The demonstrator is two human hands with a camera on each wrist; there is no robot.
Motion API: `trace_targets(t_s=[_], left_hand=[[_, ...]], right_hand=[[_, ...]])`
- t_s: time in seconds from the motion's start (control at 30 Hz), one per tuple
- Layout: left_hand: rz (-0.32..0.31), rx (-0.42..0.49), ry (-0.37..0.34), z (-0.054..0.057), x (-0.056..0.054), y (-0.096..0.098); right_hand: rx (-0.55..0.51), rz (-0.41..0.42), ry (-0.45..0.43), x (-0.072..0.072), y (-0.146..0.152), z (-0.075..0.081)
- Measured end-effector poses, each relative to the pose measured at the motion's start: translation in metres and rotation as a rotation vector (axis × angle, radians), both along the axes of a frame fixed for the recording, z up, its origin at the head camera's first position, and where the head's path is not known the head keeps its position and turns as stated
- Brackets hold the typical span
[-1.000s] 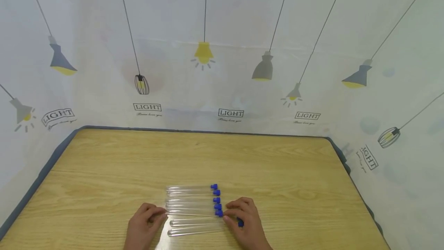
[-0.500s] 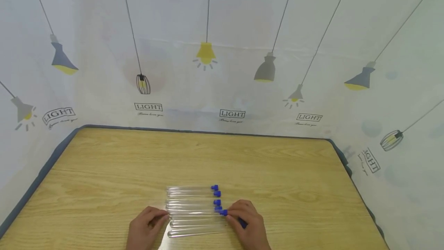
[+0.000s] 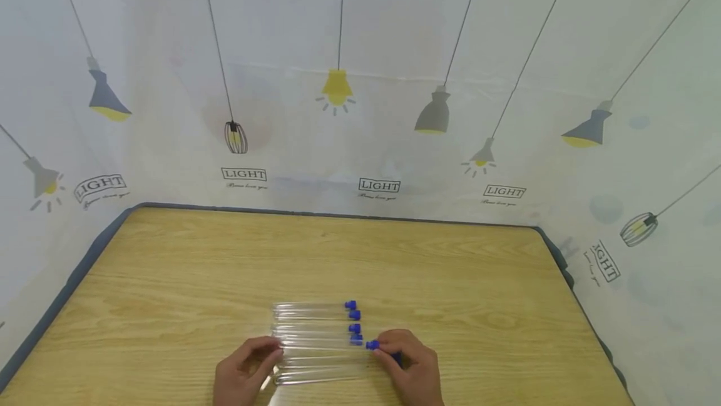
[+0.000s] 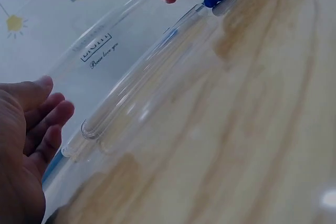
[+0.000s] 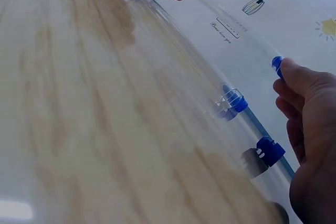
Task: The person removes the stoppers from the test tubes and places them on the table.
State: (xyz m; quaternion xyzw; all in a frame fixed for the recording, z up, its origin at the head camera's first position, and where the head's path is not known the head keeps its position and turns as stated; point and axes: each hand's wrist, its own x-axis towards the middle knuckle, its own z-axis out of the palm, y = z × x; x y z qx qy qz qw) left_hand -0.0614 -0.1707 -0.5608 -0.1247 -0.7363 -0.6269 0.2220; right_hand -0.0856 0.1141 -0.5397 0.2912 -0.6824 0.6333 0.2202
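Observation:
Both hands hold one clear test tube (image 4: 131, 8) lengthwise between them, raised over the table. At its rounded end, the thumb and fingers of my left hand (image 3: 246, 371) pinch the glass. My right hand (image 3: 410, 365) pinches the blue stopper (image 3: 372, 345) at the other end. Beyond it lies a row of clear tubes (image 3: 312, 315) with blue stoppers at their right ends. On the near side lie two more tubes (image 3: 321, 379), with no stoppers seen on their right ends. Another blue stopper (image 5: 270, 150) lies on the table below my right hand, partly covered in the head view.
The wood-grain table (image 3: 450, 274) has a dark edge (image 3: 338, 214) at its back and sides. Behind it hangs a pale covering (image 3: 281, 124) printed with lamps and the word LIGHT.
The held tube has come up from the near side of the stoppered row and shifted to the right. Both hands have moved slightly right with it; the other tubes lie as before.

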Motion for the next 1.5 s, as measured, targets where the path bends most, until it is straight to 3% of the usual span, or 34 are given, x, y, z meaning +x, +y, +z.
trace_targets(t_s=[0.07,0.23,0.37,0.57,0.67,0.8,0.9,1.03,1.17,1.33,1.5], left_hand=[[-0.062,0.051,0.009,0.001,0.000,0.000],[-0.214,0.182,0.091,0.000,-0.001,-0.001],[-0.253,0.205,0.165,-0.003,-0.004,-0.001],[-0.304,0.221,0.215,-0.003,-0.006,-0.001],[-0.304,0.219,0.240,-0.002,-0.006,0.000],[-0.284,0.193,0.266,-0.001,-0.007,0.001],[-0.244,0.134,0.273,-0.003,-0.008,0.001],[-0.204,0.048,0.253,-0.006,-0.008,0.000],[-0.224,0.036,0.237,-0.008,-0.007,-0.001],[-0.269,0.080,0.273,-0.009,-0.007,-0.001],[-0.282,0.102,0.279,-0.008,-0.007,0.000]], right_hand=[[-0.051,0.050,-0.005,0.000,0.001,-0.001],[-0.075,0.087,0.001,0.001,0.002,0.001],[-0.058,0.070,-0.026,0.003,0.003,0.004],[0.042,0.004,-0.116,0.006,0.005,0.009],[0.071,0.022,-0.104,0.006,0.006,0.009],[0.080,0.058,-0.012,0.003,0.005,0.008],[0.065,0.079,0.046,0.001,0.004,0.006],[0.041,0.096,0.057,0.000,0.003,0.004],[0.050,0.058,0.069,0.000,0.003,0.004],[0.085,-0.021,0.068,0.003,0.001,0.009],[0.089,-0.045,0.057,0.004,0.001,0.012]])
